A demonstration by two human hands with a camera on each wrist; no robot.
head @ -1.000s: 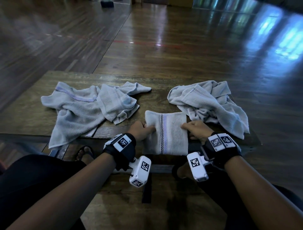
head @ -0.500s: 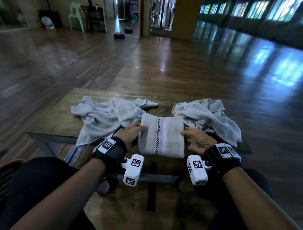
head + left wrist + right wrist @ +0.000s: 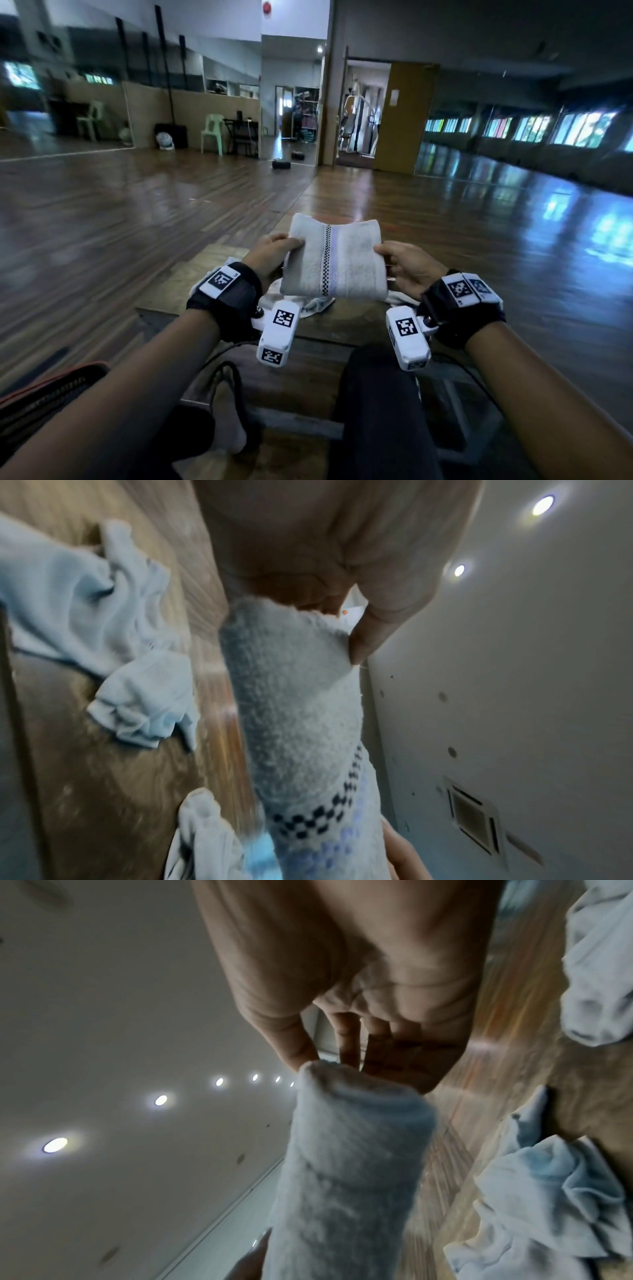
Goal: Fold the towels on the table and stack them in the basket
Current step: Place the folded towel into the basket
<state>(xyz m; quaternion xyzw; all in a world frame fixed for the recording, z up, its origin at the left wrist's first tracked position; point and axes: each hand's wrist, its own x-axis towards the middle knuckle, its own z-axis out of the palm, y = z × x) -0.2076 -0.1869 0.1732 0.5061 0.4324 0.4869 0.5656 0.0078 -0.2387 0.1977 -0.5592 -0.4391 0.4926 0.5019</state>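
A folded pale towel [image 3: 334,260] with a checked stripe is held up in the air above the wooden table [image 3: 212,270]. My left hand [image 3: 275,248] pinches its left edge and my right hand [image 3: 399,262] pinches its right edge, thumbs on top. In the left wrist view my thumb [image 3: 368,631] presses on the folded towel [image 3: 298,723]. In the right wrist view my fingers [image 3: 346,1039] lie behind the towel [image 3: 342,1177]. Crumpled towels [image 3: 78,610] [image 3: 548,1191] lie on the table below, mostly hidden in the head view.
A dark mesh container with an orange rim [image 3: 51,387] sits low at my left, beside my knee. My legs [image 3: 376,411] are in front of the table's near edge. Wooden floor stretches all round; chairs [image 3: 214,133] stand far off by the wall.
Both hands have lifted the folded towel off the table and raised it. The head view has tilted up, so the room shows and the other towels are mostly covered.
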